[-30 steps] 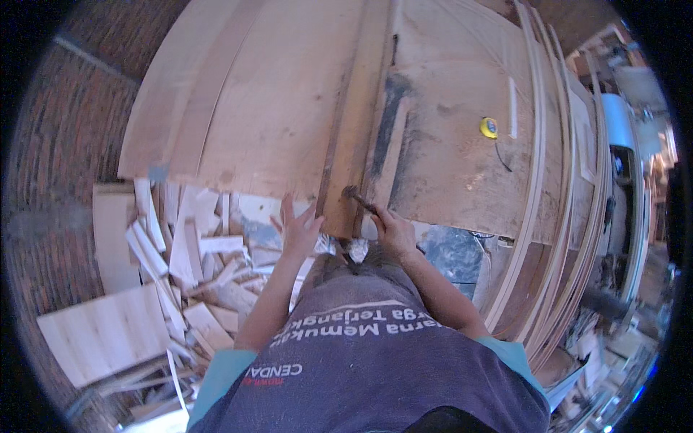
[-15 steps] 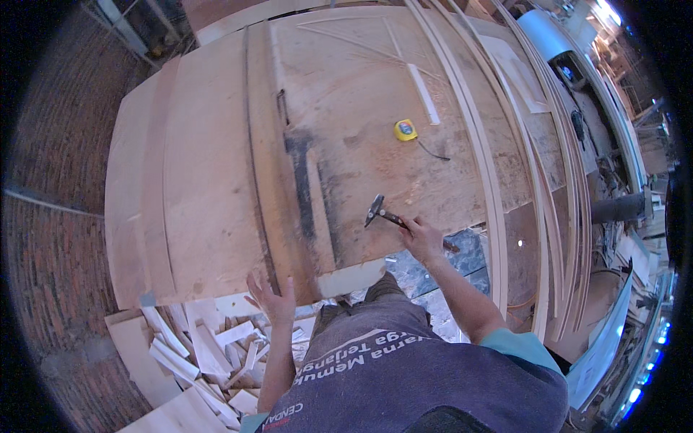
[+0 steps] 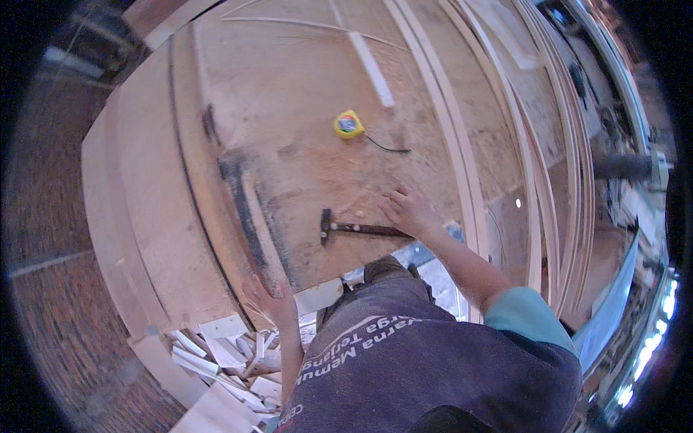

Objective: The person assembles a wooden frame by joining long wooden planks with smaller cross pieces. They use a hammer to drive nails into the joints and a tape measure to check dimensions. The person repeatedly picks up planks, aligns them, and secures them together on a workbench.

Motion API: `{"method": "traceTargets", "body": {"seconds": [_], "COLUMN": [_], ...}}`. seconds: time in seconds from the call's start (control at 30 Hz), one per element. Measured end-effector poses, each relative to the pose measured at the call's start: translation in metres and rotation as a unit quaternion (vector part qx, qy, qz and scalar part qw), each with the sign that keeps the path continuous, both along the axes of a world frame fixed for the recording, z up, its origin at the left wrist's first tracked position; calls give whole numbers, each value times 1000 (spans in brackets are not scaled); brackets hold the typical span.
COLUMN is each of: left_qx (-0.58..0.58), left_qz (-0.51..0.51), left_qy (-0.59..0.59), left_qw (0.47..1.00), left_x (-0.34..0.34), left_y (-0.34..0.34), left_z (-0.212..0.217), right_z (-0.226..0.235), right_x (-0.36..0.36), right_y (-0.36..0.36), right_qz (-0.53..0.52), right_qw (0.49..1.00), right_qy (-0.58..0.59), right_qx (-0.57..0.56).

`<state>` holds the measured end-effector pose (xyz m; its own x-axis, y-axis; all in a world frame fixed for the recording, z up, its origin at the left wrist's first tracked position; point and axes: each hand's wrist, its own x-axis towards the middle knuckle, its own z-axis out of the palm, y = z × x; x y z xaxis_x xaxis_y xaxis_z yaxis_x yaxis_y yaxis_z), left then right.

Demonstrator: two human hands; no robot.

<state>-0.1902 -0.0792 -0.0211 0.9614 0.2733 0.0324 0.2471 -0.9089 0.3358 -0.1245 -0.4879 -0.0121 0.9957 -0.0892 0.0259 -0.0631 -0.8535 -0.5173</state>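
A hammer (image 3: pixel 368 229) with a dark head and dark handle lies on the wooden worktable (image 3: pixel 307 169) by its near edge. Just above the handle's right end is my right hand (image 3: pixel 410 211), fingers a little apart and holding nothing; its wrist hides the handle's tip. My left hand (image 3: pixel 271 302) is at the table's near edge with its fingers spread, beside a long wooden strip (image 3: pixel 209 184). Beyond the hammer sits a yellow tape measure (image 3: pixel 349 124) with a dark strap trailing to the right.
Long pale wood strips (image 3: pixel 451 130) run away from me along the table's right side. A short white strip (image 3: pixel 372 70) lies beyond the tape measure. Wood offcuts (image 3: pixel 224 353) are heaped below the near left edge. A brick wall (image 3: pixel 54 325) stands at the left.
My right hand has let go of the hammer, which now lies on the table, and moved up off its handle. The view has shifted, so the table's things appear further left.
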Motion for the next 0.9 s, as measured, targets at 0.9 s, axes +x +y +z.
{"method": "traceTargets", "body": {"seconds": [0.9], "left_qx": [-60], "left_qz": [-309], "left_qy": [-90], "left_qw": [945], "left_x": [-42], "left_y": [2], "left_z": [27], "right_z": [-182], "right_x": [-257], "right_y": [-157], "right_qz": [-369], "right_qw": [826], "right_qy": [293], "right_qx": [-309]}}
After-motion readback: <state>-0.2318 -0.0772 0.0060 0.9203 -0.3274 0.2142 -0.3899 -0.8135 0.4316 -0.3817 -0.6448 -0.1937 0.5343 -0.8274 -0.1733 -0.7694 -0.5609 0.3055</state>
